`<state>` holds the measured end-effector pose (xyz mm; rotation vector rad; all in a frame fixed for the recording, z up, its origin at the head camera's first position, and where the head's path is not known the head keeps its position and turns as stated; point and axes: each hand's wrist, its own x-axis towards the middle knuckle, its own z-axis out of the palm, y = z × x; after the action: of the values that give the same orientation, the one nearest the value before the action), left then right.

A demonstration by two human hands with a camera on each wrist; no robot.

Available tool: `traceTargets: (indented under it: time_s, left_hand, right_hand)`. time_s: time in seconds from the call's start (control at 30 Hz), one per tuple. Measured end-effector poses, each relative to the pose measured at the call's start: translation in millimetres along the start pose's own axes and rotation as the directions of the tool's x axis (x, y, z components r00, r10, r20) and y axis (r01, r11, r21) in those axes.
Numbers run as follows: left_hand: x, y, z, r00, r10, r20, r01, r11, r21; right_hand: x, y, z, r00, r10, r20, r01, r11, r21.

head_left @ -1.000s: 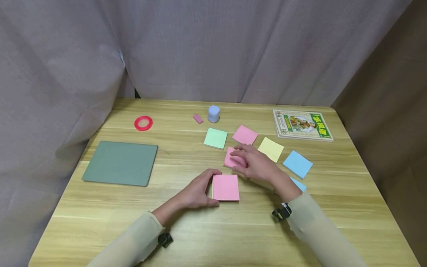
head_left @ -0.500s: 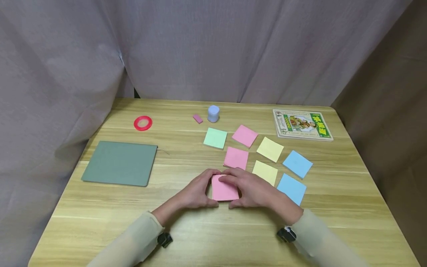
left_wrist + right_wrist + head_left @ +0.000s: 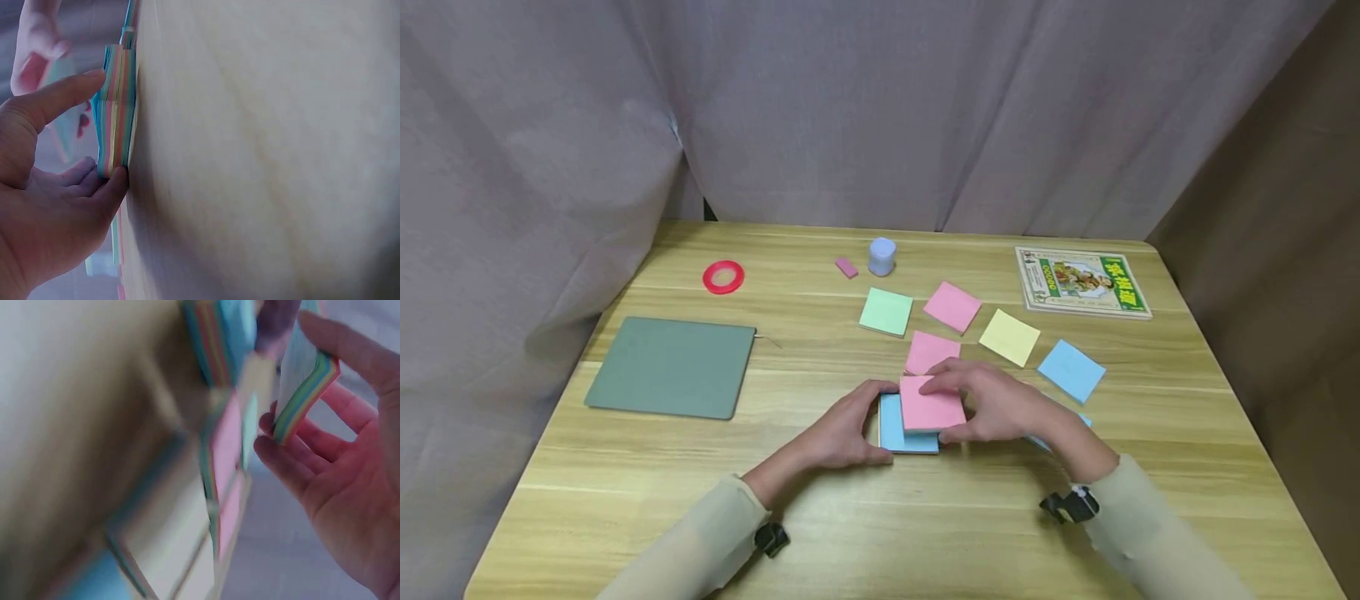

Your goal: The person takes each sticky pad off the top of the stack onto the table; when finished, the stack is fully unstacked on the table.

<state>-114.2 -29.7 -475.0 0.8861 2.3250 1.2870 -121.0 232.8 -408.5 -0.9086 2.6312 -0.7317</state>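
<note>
Two hands split a stack of sticky notes at the front middle of the bench (image 3: pixel 625 467).

The right hand (image 3: pixel 1000 404) grips a pink-topped wad of notes (image 3: pixel 931 404) — fingers (image 3: pixel 350 359) curled over its edges — lifted and set slightly to the right above the remaining stack (image 3: pixel 897 429), whose top sheet is blue. The left hand (image 3: pixel 842 429) holds that stack at its left edge, thumb and fingers (image 3: pixel 59 100) pinching its sides. Loose pads lie just behind: a pink pad (image 3: pixel 931 352), a green pad (image 3: pixel 886 311), a yellow pad (image 3: pixel 1009 337) — a red tape ring (image 3: pixel 723 277) sits well apart.
</note>
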Motion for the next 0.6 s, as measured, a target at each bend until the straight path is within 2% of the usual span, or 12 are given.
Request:
traceTargets:
  time_s: [0.1, 0.2, 0.27, 0.4, 0.5, 0.6]
  left_hand:
    - [-0.1, -0.8, 0.3, 1.000, -0.004, -0.003, 0.004, 1.000, 0.012]
    - [-0.4, -0.4, 0.3, 1.000, -0.005, -0.001, 0.005, 0.999, 0.033]
    - [-0.5, 0.1, 0.3, 1.000, 0.003, -0.001, -0.003, 0.999, 0.043]
    - [-0.6, 1.1, 0.2, 1.000, 0.018, -0.002, -0.018, 0.998, 0.055]
    - [-0.4, 1.4, 0.3, 1.000, 0.014, -0.003, -0.013, 0.998, 0.057]
    - [0.3, 1.3, 1.1, 1.000, 0.000, 0.004, 0.000, 0.998, 0.056]
  right_hand:
    - [7, 20, -21, 0.995, 0.052, -0.082, -0.046, 0.996, 0.075]
    - [21, 46, -38, 0.965, 0.166, -0.205, -0.137, 0.980, 0.147]
    - [32, 64, -46, 0.920, 0.263, -0.292, -0.217, 0.959, 0.181]
    - [54, 100, -56, 0.806, 0.414, -0.423, -0.351, 0.910, 0.221]
    - [66, 119, -59, 0.741, 0.505, -0.442, -0.438, 0.863, 0.252]
    - [73, 132, -60, 0.693, 0.577, -0.433, -0.511, 0.816, 0.269]
